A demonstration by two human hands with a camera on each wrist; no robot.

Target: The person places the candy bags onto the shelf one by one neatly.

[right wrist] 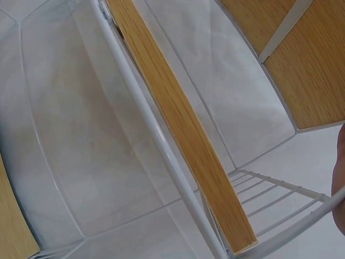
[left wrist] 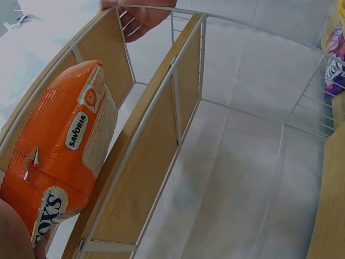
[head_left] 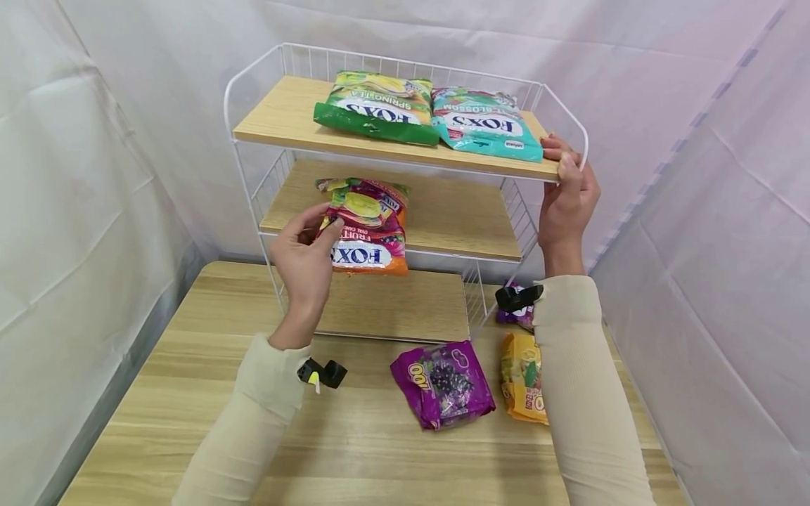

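In the head view my left hand pinches the left edge of a red and orange Fox's candy bag, in front of the middle shelf. From the left wrist view the bag's orange back shows beside the shelf boards. My right hand grips the right front corner of the top shelf, thumb above the board. On that top shelf lie a green Fox's bag and a teal Fox's bag, side by side. Only a sliver of the right hand appears in the right wrist view.
A white wire rack carries the wooden shelves. On the table in front lies a purple grape candy bag. A yellow bag and another purple bag lie right, partly behind the right arm. White sheeting surrounds the table.
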